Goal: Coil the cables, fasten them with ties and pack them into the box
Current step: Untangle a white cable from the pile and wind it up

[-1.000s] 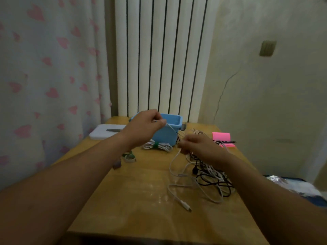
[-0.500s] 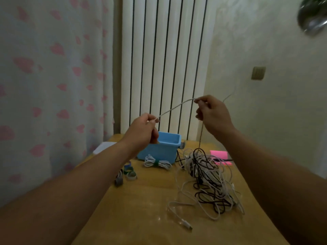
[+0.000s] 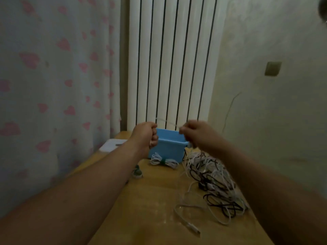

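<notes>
My left hand [image 3: 145,134] and my right hand [image 3: 195,133] are raised above the table, each closed on the same thin white cable [image 3: 166,122], which runs blurred between them. Behind and below the hands stands the blue box [image 3: 169,148]. A coiled white cable [image 3: 164,161] bound with a green tie lies in front of the box. A tangled heap of white and black cables [image 3: 212,184] lies on the right of the wooden table [image 3: 150,206], with one white plug end [image 3: 192,228] trailing toward me.
Loose ties [image 3: 137,172] lie by my left forearm. A white lid [image 3: 113,145] rests at the table's far left corner. A white radiator [image 3: 173,59] stands behind, a curtain with pink hearts [image 3: 53,85] hangs on the left, and a wall [image 3: 272,96] closes the right.
My right hand has dropped from high up by the radiator to level with my left hand and closer to it. The stretch of cable between them has shortened.
</notes>
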Available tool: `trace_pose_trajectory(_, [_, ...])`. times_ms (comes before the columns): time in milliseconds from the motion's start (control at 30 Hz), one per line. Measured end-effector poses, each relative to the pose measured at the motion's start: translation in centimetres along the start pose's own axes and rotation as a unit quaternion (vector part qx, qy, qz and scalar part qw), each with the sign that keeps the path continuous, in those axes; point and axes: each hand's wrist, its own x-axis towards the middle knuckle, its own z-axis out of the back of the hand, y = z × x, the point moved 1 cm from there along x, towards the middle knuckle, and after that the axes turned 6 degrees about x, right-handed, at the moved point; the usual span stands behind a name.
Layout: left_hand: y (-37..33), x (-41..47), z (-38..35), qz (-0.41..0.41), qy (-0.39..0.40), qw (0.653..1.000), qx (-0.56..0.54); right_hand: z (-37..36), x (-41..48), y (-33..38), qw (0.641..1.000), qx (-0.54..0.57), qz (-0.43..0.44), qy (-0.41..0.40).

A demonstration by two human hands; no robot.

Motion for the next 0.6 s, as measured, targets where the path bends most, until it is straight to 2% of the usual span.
trace_pose_trajectory(67, [4.2, 0.6, 0.5, 0.053, 0.004, 0.999, -0.011, -4.0, -1.1, -3.4, 1.0, -0.006, -0.015, 0.01])
trace_pose_trajectory(167, [8.3, 1.2, 0.5, 0.09, 0.032, 0.995, -0.027, -8.4, -2.0, -6.6, 1.0, -0.008, 0.016, 0.017])
trace_pose_trajectory(233, [9.5, 1.9, 0.1, 0.073, 0.059, 0.995, -0.016, -10.0, -2.2, -8.0, 0.996, -0.06, 0.046, 0.048])
trace_pose_trajectory(367, [10.8, 3.9, 0.2, -0.019, 0.044, 0.994, 0.095, -11.6, -1.3, -10.6, 0.976, -0.188, 0.07, 0.089])
trace_pose_trajectory(533, [12.1, 4.8, 0.9, -0.008, 0.045, 0.996, -0.071, -12.5, -0.3, -12.5, 0.987, -0.129, 0.041, 0.084])
trace_pose_trajectory(600, [12.4, 4.9, 1.5, -0.013, 0.06, 0.995, -0.073, -12.1, -0.5, -13.2, 0.986, -0.129, 0.02, 0.103])
